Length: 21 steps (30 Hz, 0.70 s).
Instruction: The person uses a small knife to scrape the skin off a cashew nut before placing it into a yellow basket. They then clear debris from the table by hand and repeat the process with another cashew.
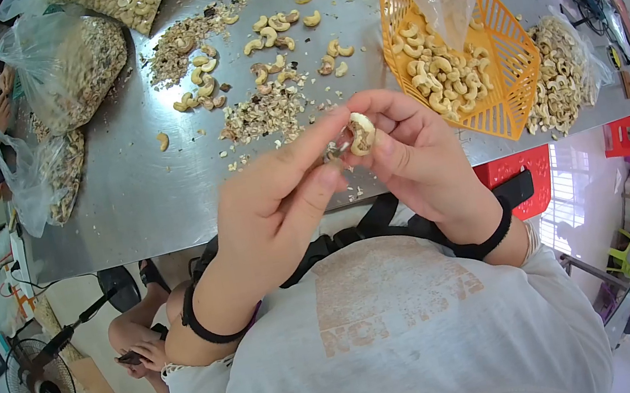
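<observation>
My right hand (422, 149) pinches a cashew nut (361, 135) between thumb and fingers, with brown skin patches left on its pale surface. Closed around a small shiny metal tool (334, 149), my left hand (270, 200) brings the tool's end up against or very close to the nut; most of the tool is hidden by the fingers. Just beyond my hands lies a pile of pale flakes and skin scraps (264, 115). Loose cashews (271, 31) sit in small groups farther back on the metal table (136, 197).
An orange plastic basket (512, 55) with cashews stands at right, beside a heap of cashews (557, 77) in plastic. Bags of nut pieces (82, 77) occupy the left. A red stool (524, 178) is below the table's right edge. Other people sit at left; a fan (43, 388) stands there.
</observation>
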### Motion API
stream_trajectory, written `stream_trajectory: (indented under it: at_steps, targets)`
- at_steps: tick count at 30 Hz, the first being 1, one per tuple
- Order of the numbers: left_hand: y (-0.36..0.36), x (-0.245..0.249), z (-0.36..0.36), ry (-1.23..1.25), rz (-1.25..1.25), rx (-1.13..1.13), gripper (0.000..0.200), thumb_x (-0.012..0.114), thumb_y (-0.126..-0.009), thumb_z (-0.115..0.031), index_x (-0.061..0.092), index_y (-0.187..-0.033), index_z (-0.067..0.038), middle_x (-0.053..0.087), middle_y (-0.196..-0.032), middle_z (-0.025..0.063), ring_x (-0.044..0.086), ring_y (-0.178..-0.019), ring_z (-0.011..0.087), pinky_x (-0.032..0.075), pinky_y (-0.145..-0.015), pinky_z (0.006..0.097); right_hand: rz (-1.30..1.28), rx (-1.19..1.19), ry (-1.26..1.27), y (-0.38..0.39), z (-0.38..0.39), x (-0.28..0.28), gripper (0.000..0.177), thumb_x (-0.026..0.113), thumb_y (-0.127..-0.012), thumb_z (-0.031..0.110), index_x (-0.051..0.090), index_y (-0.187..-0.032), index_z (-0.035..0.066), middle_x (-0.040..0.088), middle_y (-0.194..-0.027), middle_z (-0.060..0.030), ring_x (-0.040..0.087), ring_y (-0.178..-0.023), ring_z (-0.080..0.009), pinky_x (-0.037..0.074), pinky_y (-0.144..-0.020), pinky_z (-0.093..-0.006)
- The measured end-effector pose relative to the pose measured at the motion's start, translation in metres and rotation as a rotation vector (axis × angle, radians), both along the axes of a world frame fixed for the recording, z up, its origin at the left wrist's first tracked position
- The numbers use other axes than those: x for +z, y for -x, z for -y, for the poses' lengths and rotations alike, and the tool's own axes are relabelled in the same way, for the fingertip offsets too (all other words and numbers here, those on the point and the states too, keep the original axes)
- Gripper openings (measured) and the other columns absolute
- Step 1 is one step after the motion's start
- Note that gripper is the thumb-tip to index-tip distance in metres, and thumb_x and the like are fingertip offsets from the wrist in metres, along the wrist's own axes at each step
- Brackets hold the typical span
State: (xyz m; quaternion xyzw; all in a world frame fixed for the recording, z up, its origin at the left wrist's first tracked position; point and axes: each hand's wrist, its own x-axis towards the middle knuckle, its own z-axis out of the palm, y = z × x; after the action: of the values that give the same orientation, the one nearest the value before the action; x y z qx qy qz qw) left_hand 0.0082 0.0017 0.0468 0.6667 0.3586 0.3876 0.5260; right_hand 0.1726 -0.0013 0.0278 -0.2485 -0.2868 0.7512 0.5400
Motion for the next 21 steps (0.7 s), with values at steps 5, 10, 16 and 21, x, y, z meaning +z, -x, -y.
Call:
stream_trajectory:
  at_steps: [5,10,16,21]
  targets:
    - [-0.0014,0.0000,0.0028,-0.020,-0.010,-0.019,0.039,0.050,-0.078,-0.003,0.045,-0.117,-0.005,0.058,-0.087,0.0089,0.056,-0.069,0.0127,0.043,-0.062,0.0214,-0.046,0.029,-0.035,-0.0001,0.0001,-0.0030,0.027,0.057,-0.077,0.007,0.048,-0.102,0.000,0.056,-0.090,-0.0062,0.054,-0.080,-0.0121,0.044,-0.072,-0.0245]
    - [-0.0004,0.0013,0.0045,-0.022,-0.049,-0.025,0.041,0.053,-0.076,-0.003,0.045,-0.117,-0.006,0.059,-0.085,0.0095,0.056,-0.067,0.0144,0.042,-0.060,0.0224,0.037,-0.044,-0.073,0.0020,0.0020,-0.0042,0.028,0.060,-0.075,0.007,0.049,-0.100,0.000,0.056,-0.090,-0.0060,0.054,-0.078,-0.0118,0.044,-0.070,-0.0241]
    - [-0.0018,0.0027,0.0022,-0.136,-0.098,-0.009,0.041,0.054,-0.074,-0.002,0.047,-0.114,-0.007,0.058,-0.080,0.0106,0.056,-0.063,0.0175,0.043,-0.058,0.0228,0.097,-0.067,-0.127,-0.0002,0.0036,-0.0036,0.030,0.063,-0.073,0.008,0.050,-0.099,0.000,0.057,-0.088,-0.0053,0.054,-0.078,-0.0096,0.044,-0.069,-0.0212]
    - [0.0001,0.0025,-0.0010,-0.389,-0.234,0.020,0.036,0.053,-0.075,-0.001,0.051,-0.110,-0.006,0.059,-0.079,0.0096,0.056,-0.063,0.0154,0.042,-0.056,0.0229,0.209,-0.134,-0.209,0.0013,0.0054,-0.0024,0.030,0.064,-0.072,0.009,0.050,-0.097,0.000,0.058,-0.084,-0.0055,0.055,-0.074,-0.0094,0.045,-0.064,-0.0202]
